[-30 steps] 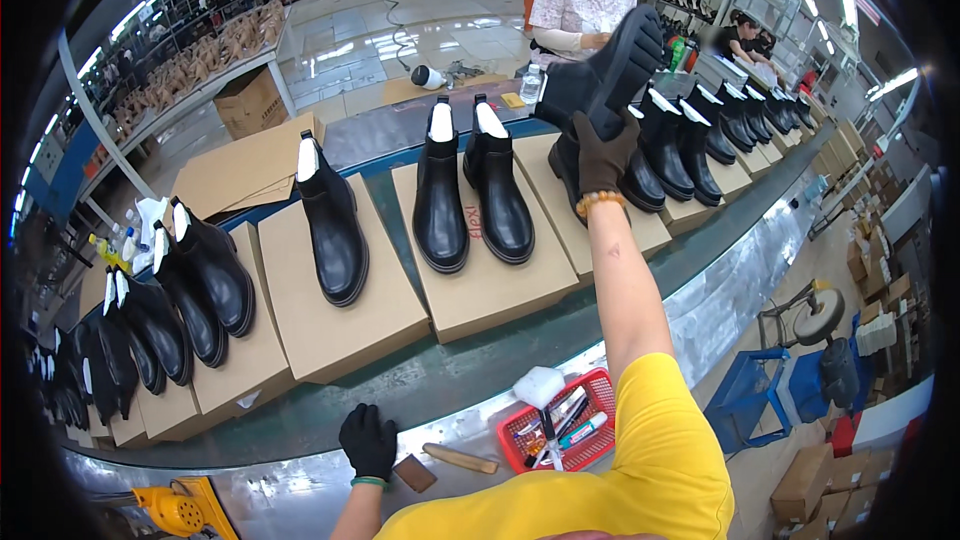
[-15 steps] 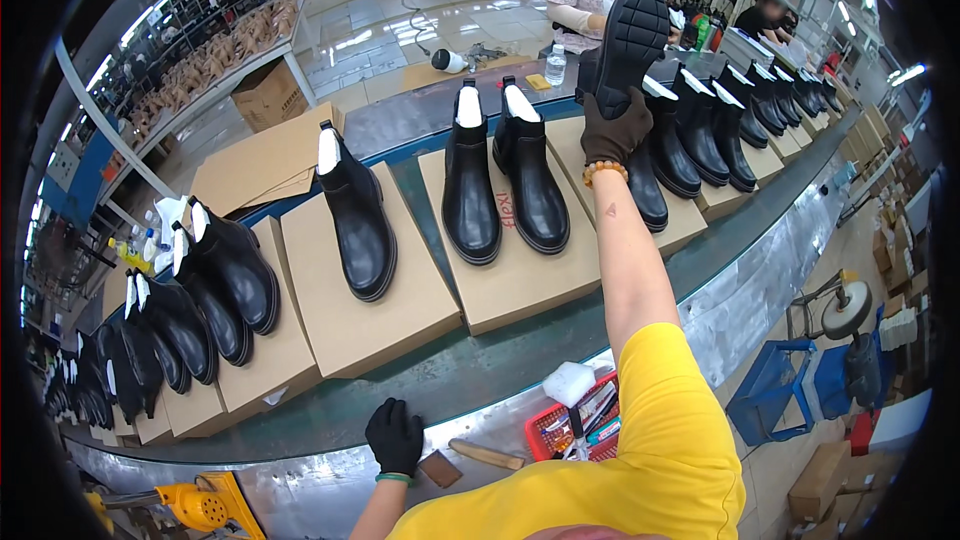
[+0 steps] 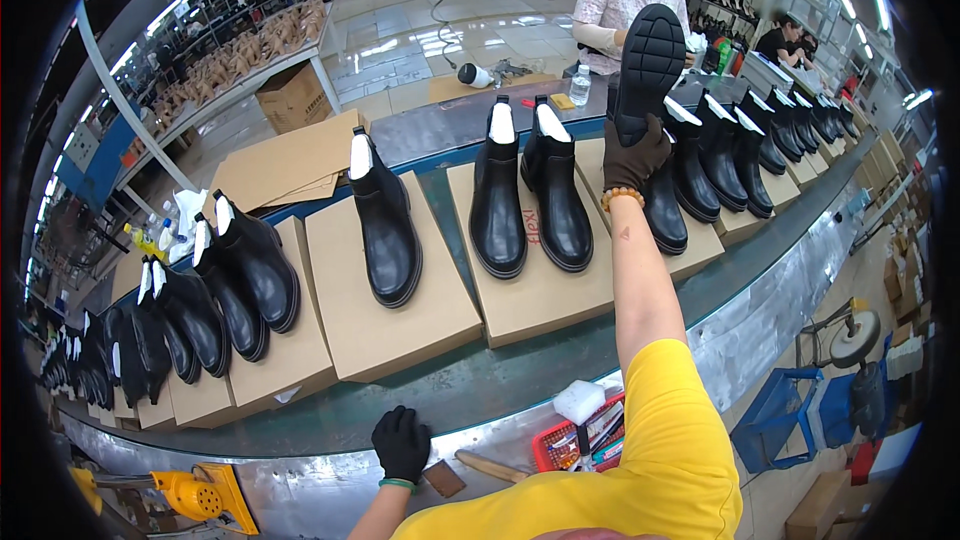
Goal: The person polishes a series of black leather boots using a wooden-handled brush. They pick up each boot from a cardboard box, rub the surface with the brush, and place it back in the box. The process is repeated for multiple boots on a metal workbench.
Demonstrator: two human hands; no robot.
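Note:
My right hand, in a brown glove, reaches out over the line and grips a black ankle boot. The boot is tipped up so that its ridged sole faces me. In a black glove, my left hand rests on the near metal edge with its fingers stretched out and holds nothing. A single black boot stands on a brown carton left of centre. Beside it, a pair of boots with white paper in the shafts stands on another carton.
More boots on cartons run along the curved belt to both sides. Near me lie a brown patch, a wooden tool and a red basket of pens. Across the line stands a co-worker by a water bottle.
The view has shifted slightly, so the line appears lower and further right. My right hand still holds the boot up, sole toward me. The left hand stays on the edge.

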